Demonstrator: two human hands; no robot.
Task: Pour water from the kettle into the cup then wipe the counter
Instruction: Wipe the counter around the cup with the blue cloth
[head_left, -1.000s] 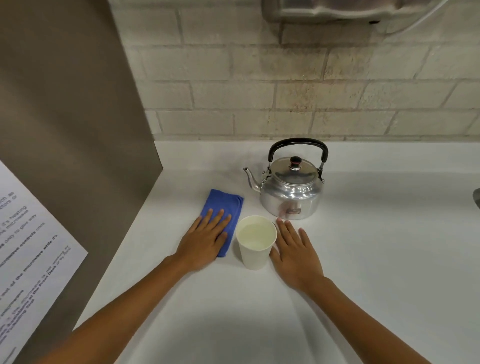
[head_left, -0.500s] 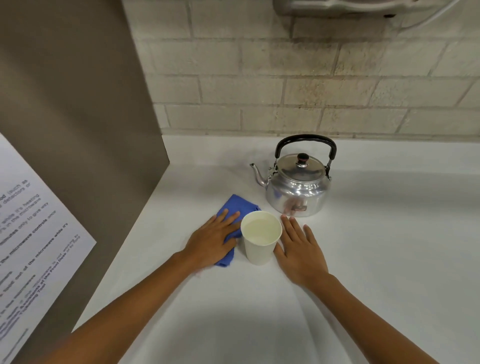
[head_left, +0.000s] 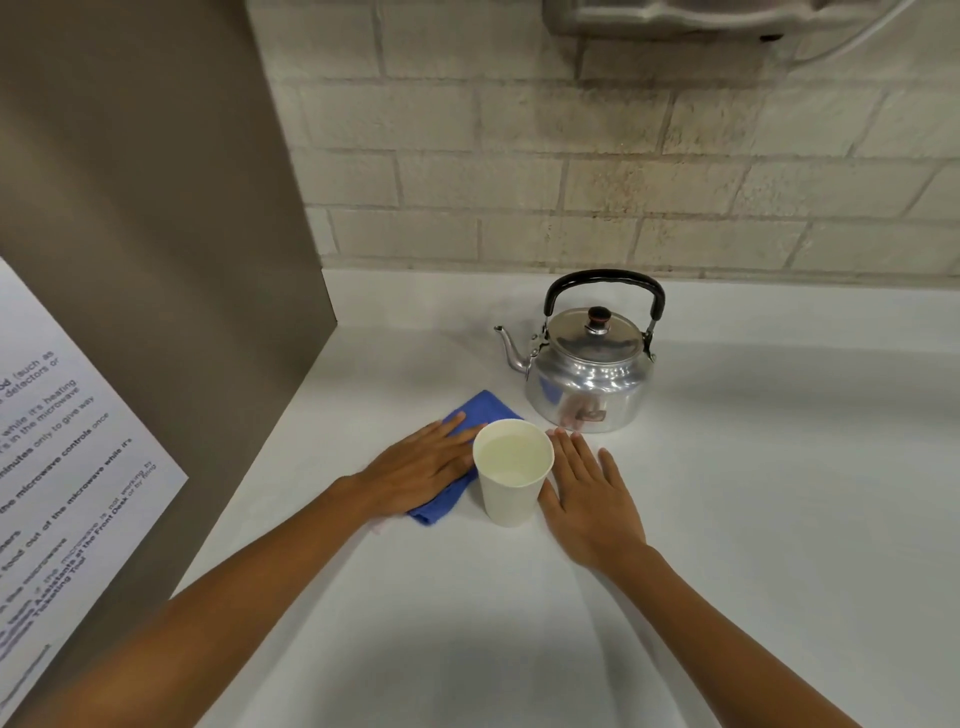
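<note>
A shiny metal kettle (head_left: 589, 374) with a black handle stands upright on the white counter (head_left: 753, 493), spout pointing left. In front of it a white paper cup (head_left: 511, 480) holds water. A folded blue cloth (head_left: 475, 415) lies left of the cup. My left hand (head_left: 418, 470) lies flat on the cloth, fingers spread, fingertips near the cup's rim. My right hand (head_left: 592, 499) rests flat on the counter just right of the cup, its thumb side against the cup's wall, fingertips close to the kettle's base.
A brown panel (head_left: 156, 260) with a printed notice (head_left: 47, 467) walls off the left side. A brick wall (head_left: 597, 171) runs along the back. A grey wall-mounted unit (head_left: 701, 18) hangs above the kettle.
My left hand has slid to the right with the cloth, which now lies turned up against the cup. The right hand stays beside the cup. The view has shifted slightly.
</note>
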